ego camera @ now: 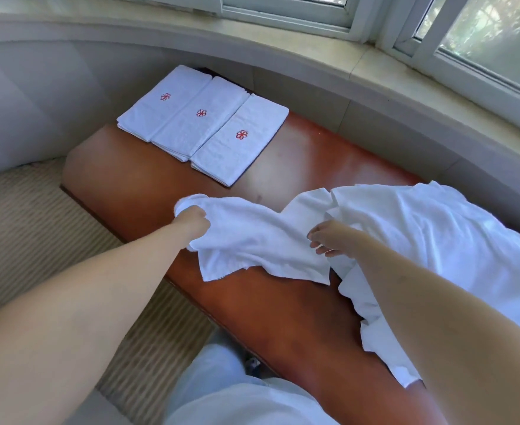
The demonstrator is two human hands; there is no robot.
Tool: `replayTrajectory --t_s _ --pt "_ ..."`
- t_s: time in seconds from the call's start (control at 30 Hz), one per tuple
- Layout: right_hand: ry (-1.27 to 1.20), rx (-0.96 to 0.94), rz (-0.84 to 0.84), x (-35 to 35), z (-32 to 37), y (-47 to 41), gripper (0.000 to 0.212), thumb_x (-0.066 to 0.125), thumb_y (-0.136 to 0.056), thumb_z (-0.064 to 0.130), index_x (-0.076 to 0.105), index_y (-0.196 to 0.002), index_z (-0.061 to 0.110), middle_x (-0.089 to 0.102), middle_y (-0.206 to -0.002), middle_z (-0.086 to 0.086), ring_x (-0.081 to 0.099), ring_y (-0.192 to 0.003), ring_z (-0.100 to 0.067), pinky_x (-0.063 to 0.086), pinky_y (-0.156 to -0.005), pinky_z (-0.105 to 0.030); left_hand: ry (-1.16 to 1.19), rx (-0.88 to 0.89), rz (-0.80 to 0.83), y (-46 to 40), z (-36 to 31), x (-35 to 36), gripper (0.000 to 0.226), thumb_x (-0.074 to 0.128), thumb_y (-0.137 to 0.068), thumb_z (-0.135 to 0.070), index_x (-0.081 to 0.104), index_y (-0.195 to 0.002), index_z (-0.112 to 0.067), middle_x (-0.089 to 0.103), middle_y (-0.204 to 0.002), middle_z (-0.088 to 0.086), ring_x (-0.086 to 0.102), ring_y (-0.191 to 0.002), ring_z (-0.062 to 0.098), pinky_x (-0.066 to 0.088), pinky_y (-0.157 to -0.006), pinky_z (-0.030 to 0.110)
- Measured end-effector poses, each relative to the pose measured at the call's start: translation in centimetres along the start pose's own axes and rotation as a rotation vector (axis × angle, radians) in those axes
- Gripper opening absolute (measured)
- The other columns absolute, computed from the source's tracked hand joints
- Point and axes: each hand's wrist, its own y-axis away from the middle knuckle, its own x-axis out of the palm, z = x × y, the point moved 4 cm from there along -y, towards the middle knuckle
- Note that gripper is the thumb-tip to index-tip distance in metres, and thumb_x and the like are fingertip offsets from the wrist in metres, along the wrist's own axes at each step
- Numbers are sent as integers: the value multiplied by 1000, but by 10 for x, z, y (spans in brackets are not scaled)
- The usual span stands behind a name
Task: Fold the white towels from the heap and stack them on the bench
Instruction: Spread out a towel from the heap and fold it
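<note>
Gripping one end of a loose white towel [252,240], the left hand [191,220] is a closed fist with cloth bunched inside it, just left of frame centre. The right hand [329,237] rests on the same towel a little right of centre, fingers loosely spread; whether it pinches any cloth I cannot tell. That towel lies rumpled across the middle of the brown bench [298,326], its lower corner hanging toward the near edge.

To its right the heap [436,240] of white cloth covers the right end of the bench and spills over the near edge in the lower right; the towel touches it. How many pieces the heap holds cannot be told.

In the upper left of the frame three folded towels [203,124] lie side by side, touching, each with a red flower mark, seemingly on thin piles; the layers are too fine to count. Bare bench lies between them and the loose towel, and again along the near edge at lower centre.

A pale wall [313,90] hugs the far bench edge, with a sill and windows [482,35] above. Ribbed carpet [38,216] fills the left, and the person's light trousers [222,384] show at the bottom.
</note>
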Motion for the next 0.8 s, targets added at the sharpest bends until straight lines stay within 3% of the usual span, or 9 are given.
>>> replayTrajectory --t_s 0.17,0.23,0.33,0.47,0.57,0.63,0.73,0.8 --pt "-2 10 10 24 -8 -29 26 55 -100 10 67 -123 8 59 -108 -7 60 -97 -24 52 -81 -35 14 -123 91 -8 26 26 52 56 -99 -18 44 -149 -21 52 -130 11 59 -117 32 54 -98 41" --pt "93 -20 -38 29 -6 -44 30 57 -99 14 66 -127 10 56 -107 -4 57 -112 -26 53 -91 -37 22 -156 72 -19 40 32 61 56 -96 -17 36 -154 -23 51 -133 12 61 -113 31 54 -93 40" --pt "182 -37 -102 34 -2 -61 41 54 -100 22 54 -141 20 61 -127 -7 49 -129 -28 43 -99 -30 61 -221 -28 -29 56 37 70 53 -93 -13 27 -157 -22 39 -146 10 59 -108 30 53 -83 39" --pt "188 12 -182 41 -3 -89 55 53 -99 26 37 -152 24 49 -105 -2 43 -108 -25 46 -102 -36 160 -314 -167 -43 79 39 74 55 -92 -10 21 -156 -22 34 -151 8 53 -119 34 52 -89 42" --pt "41 49 -154 50 -5 -110 61 57 -99 26 33 -153 12 51 -138 -17 40 -103 -23 43 -105 -41 308 -341 -171 -57 92 40 83 57 -95 -16 9 -161 -25 48 -147 8 57 -117 33 46 -87 39" --pt "-37 45 -119 55 -3 -115 49 54 -102 32 48 -144 8 57 -131 -15 45 -101 -20 44 -102 -38 387 -344 -165 -66 96 40 78 59 -97 -23 15 -161 -24 53 -144 6 56 -114 30 44 -88 38" --pt "-147 21 3 71 1 -112 39 45 -105 38 72 -110 11 70 -111 -4 61 -96 -21 46 -91 -33 422 -300 -125 -77 99 39 46 59 -98 -28 49 -141 -16 62 -128 6 59 -105 26 48 -85 37" --pt "-123 58 197 85 3 -99 36 51 -102 43 74 -111 18 72 -113 1 64 -101 -16 47 -94 -31 386 -263 -93 -82 97 39 33 57 -98 -30 58 -127 -15 65 -116 5 63 -101 27 52 -83 39"
